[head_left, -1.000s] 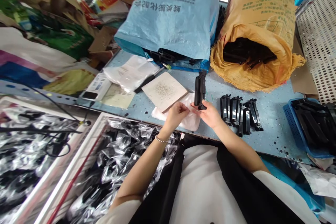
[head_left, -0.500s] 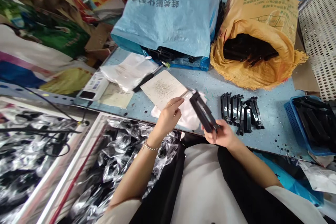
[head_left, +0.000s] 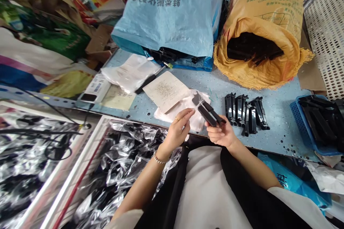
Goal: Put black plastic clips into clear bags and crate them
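My right hand [head_left: 220,134] grips a long black plastic part [head_left: 208,111], tilted with its far end up and to the left, above the table's front edge. My left hand [head_left: 179,128] pinches the mouth of a clear plastic bag [head_left: 185,105], and the part's far end sits inside that bag. A stack of clear bags [head_left: 196,121] lies on the blue speckled table [head_left: 279,107] under both hands. A row of several matching black parts [head_left: 245,114] lies just right of my right hand.
A blue woven sack [head_left: 174,10] and an orange woven sack [head_left: 266,25] holding black parts lie at the back. A blue basket [head_left: 303,128] of black parts sits at the right. A cardboard square [head_left: 168,91] with small bits lies by the bags. Bagged parts [head_left: 123,161] fill a bin below left.
The black part stood upright on the table, then my right hand tipped it over and lowered it. My left hand lifted a clear bag, and the part's end now sits in it.
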Motion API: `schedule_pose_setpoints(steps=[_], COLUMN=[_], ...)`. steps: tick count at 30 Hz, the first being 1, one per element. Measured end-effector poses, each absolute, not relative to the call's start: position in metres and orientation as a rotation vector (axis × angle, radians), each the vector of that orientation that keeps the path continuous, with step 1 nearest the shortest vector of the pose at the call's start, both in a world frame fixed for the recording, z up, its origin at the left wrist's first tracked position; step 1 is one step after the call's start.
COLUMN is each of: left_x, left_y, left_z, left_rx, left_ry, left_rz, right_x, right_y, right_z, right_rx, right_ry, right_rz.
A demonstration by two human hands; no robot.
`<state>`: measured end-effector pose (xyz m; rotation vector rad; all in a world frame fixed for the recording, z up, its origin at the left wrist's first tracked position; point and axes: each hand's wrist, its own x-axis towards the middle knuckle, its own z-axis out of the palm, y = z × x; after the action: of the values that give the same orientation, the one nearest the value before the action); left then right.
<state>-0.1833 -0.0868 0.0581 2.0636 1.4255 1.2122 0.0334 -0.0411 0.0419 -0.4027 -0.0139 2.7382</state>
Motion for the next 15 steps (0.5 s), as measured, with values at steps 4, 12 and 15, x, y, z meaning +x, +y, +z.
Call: schedule_pose_setpoints(steps=[4, 12, 15], left_x=[-0.172, -0.145, -0.145], left_y=[-0.089, -0.105, -0.105], left_z=[0.050, 0.055, 0.066], left_rx=[2.211, 2.249, 2.258], left_ry=[1.362, 1.050, 1.110], left_rz=[1.290, 1.031, 0.931], right_x=[0.034, 0.028, 0.032], right_y=[-0.046, -0.066, -0.076], right_z=[0.045, 0.047, 0.067], right_rx=[-0.435, -1.418, -1.326], right_ry=[-0.022, -1.264, -1.715], right_rz=[2.708, 1.626, 1.447])
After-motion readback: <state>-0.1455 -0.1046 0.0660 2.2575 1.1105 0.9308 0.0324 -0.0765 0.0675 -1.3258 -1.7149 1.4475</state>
